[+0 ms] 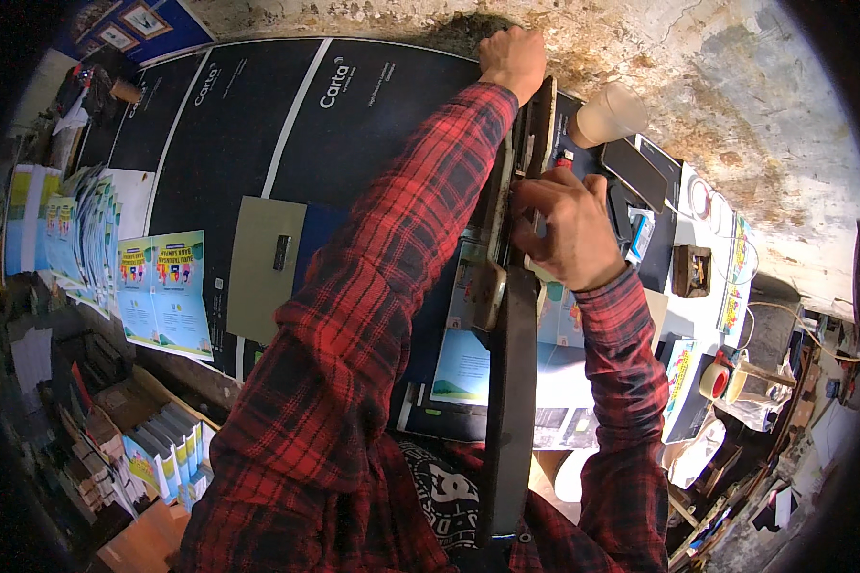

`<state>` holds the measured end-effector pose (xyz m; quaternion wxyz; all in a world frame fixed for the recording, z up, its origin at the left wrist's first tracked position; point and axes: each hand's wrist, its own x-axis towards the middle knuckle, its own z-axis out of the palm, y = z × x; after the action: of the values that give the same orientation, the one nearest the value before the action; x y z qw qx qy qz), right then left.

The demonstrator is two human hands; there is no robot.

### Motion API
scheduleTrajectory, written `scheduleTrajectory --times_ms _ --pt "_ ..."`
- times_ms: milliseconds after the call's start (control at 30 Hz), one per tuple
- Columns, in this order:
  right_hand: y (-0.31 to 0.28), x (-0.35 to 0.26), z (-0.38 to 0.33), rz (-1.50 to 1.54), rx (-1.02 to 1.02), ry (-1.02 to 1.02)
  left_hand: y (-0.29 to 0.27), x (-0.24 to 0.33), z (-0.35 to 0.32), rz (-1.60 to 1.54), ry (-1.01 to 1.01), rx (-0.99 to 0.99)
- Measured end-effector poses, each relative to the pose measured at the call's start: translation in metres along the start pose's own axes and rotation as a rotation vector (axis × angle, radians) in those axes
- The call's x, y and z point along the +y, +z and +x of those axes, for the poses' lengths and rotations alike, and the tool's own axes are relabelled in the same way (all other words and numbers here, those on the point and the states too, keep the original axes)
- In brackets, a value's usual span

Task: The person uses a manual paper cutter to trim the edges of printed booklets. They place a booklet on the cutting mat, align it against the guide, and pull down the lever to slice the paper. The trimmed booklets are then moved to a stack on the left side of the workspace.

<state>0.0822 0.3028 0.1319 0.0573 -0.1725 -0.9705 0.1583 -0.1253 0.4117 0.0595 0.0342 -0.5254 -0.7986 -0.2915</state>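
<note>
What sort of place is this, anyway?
It looks like a small printing or bookbinding workshop. Matching colourful printed sheets lie fanned out at left, bundled prints stand at lower left, and a long dark bar-shaped tool runs over more sheets.

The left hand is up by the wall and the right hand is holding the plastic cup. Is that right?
Not quite: the right hand isn't holding the plastic cup. The head view shows it at the long dark bar, apart from the cup. The left hand is indeed up by the wall.
</note>
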Motion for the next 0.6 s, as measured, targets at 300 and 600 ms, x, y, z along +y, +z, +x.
scheduleTrajectory --times_ms 300,600 --pt "-0.028 -0.004 -0.095 0.066 0.489 0.286 0.010 -0.002 0.002 0.008 -0.049 0.055" --pt "0.066 -0.028 -0.240 -0.087 0.391 0.494 0.011 -0.002 0.008 0.009 -0.096 0.004"
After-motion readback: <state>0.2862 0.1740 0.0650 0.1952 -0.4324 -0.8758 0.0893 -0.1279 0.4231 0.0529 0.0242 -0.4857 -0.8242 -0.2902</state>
